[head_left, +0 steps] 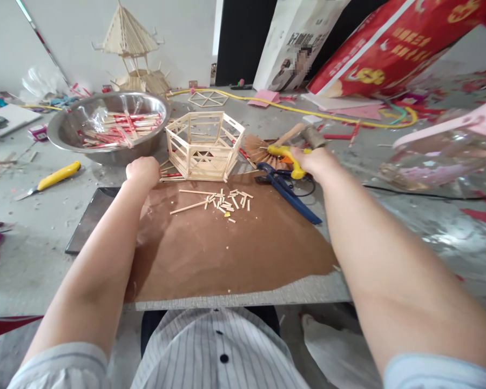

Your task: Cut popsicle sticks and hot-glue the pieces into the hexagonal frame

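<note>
A hexagonal frame of wooden sticks [204, 145] stands at the far edge of a brown sheet [227, 254]. My left hand [143, 172] is closed in a fist just left of the frame, resting near loose sticks; what it holds, if anything, is hidden. My right hand [318, 162] is wrapped round a yellow glue gun [285, 156] to the right of the frame. Several short cut stick pieces [222, 202] lie on the brown sheet between my arms.
A steel bowl [65, 132] with red-and-wood sticks sits back left. A yellow-handled knife [51, 178] lies left. Blue pliers [287, 189], a hammer [303, 134] and a black cable [429, 194] lie right. A stick pagoda model [132, 48] stands behind.
</note>
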Available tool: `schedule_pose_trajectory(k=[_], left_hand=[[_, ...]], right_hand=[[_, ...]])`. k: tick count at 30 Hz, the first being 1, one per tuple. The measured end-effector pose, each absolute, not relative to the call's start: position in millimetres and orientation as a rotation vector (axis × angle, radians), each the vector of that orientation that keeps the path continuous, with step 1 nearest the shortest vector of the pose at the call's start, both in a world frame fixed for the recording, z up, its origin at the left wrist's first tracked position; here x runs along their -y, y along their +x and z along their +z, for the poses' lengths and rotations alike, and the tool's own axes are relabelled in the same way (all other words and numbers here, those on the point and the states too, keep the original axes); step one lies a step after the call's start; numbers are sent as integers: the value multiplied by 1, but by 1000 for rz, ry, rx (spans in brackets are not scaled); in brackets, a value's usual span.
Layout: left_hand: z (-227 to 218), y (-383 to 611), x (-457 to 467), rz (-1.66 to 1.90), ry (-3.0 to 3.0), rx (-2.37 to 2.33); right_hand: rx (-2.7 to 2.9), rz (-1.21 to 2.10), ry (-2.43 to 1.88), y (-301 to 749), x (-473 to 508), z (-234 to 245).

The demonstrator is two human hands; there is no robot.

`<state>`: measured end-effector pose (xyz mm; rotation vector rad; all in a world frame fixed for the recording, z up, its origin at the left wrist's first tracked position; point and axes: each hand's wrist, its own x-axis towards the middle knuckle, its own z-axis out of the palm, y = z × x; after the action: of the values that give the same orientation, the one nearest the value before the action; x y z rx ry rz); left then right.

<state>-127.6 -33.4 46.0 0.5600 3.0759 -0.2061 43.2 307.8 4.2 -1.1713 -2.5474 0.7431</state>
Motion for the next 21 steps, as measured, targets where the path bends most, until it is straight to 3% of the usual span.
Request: schedule_pose_trajectory(k=[5,15,21], left_hand=[[37,-135,36,-240,625,-3080],[78,-81,20,-432,1161,-2812],[71,-48,12,-514,1406,-2525]], right_hand=[[2526,434,-1441,54,-297,17],[2441,276,-595,64,-226,27],[2529,343,-422,62,-206,9]])
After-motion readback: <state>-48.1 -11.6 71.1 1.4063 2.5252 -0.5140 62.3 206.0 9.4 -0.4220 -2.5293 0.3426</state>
